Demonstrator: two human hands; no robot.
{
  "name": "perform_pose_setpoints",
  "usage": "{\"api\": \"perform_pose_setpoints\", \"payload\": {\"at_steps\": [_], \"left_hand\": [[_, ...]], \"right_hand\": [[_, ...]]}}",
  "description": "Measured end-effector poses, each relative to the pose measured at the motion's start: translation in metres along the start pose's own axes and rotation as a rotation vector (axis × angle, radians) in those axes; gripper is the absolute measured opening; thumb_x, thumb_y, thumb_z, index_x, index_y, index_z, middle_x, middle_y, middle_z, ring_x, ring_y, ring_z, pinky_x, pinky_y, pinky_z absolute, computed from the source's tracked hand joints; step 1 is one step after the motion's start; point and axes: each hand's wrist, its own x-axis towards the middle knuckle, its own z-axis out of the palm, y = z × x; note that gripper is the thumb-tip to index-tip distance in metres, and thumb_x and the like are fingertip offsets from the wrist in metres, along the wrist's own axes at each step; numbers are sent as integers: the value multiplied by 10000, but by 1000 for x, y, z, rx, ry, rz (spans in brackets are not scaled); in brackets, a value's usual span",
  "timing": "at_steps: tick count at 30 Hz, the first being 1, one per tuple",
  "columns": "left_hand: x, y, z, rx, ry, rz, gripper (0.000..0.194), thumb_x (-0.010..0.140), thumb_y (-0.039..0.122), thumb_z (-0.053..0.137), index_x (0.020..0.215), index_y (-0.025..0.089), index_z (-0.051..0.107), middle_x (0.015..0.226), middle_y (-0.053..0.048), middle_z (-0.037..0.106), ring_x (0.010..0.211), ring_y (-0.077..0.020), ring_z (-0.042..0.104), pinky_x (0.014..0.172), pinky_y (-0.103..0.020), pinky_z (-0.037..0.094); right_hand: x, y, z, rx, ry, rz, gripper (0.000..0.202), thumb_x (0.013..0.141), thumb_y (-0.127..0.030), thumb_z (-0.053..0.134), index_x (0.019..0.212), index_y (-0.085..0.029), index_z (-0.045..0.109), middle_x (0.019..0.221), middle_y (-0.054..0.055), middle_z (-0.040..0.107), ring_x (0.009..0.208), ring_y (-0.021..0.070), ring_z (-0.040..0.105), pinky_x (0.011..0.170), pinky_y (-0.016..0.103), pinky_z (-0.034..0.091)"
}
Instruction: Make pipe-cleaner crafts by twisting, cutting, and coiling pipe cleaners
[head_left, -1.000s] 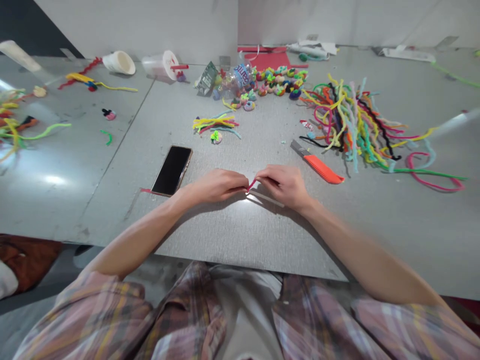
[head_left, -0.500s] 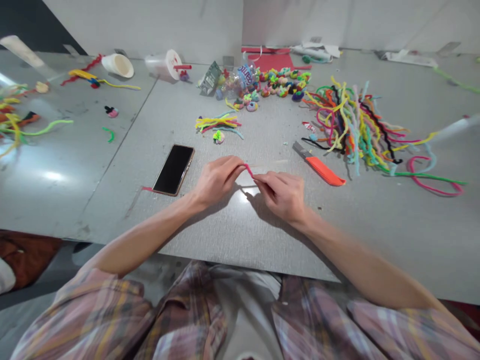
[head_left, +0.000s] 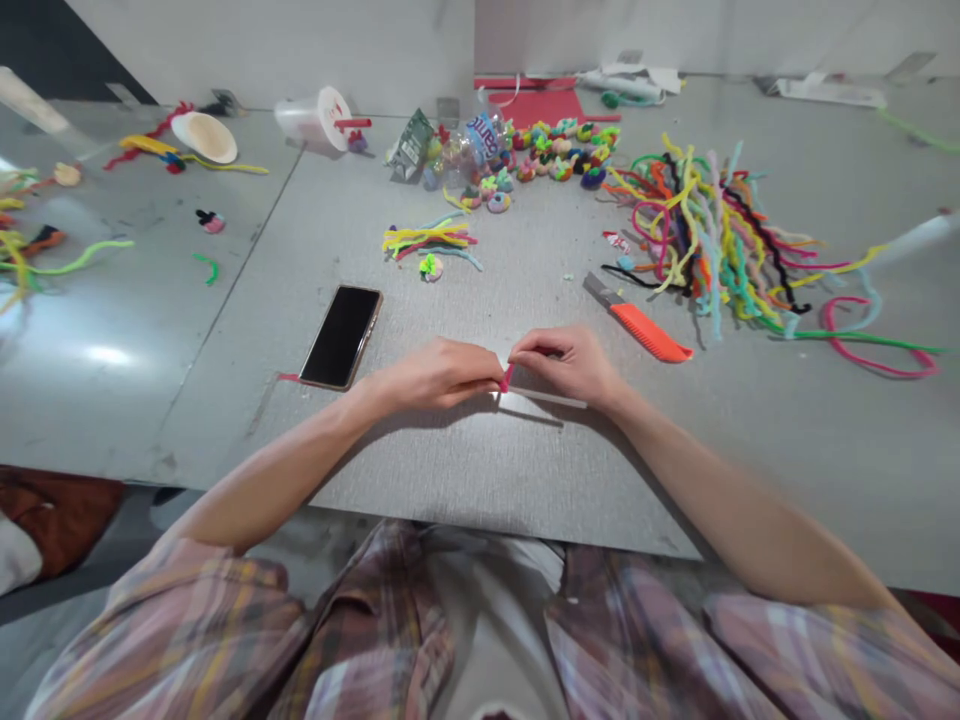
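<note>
A short pink pipe cleaner runs between my two hands, low over the table. My left hand is closed, pinching the pipe cleaner where it meets a thin white stick. That stick points out to the right beneath my right hand and casts a shadow on the table. With thumb and forefinger, my right hand grips the upper end of the pink pipe cleaner. Whether the pipe cleaner goes fully around the stick is hidden by my left fingers.
A phone lies left of my hands, an orange-handled cutter to the right. Loose pipe cleaners are heaped at the right, with a small bundle ahead. Farther back are a plastic bottle and a lidded cup.
Both hands have come lower, nearer my body. The pink pipe cleaner now stands steeply against the white stick, which shows more clearly; my right hand has risen relative to the left.
</note>
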Motion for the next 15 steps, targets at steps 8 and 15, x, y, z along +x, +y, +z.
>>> {"api": "perform_pose_setpoints", "payload": {"at_steps": [8,15], "left_hand": [[0,-12,12,327,-138,-126,349,1233,388,484,1100,203,748,1002,-82,785,845,-197,701,679,-321,393],[1,-13,11,423,-10,-263,371,1234,396,473,1069,190,734,994,-96,776,853,-219,698,645,-342,343]], "right_hand": [[-3,3,2,-275,3,-85,268,1138,-381,648,999,-247,834,914,40,840,813,208,729,790,355,489],[-7,-1,10,-384,82,-139,333,1196,-445,594,1048,-248,818,978,64,858,837,221,745,793,374,509]]}}
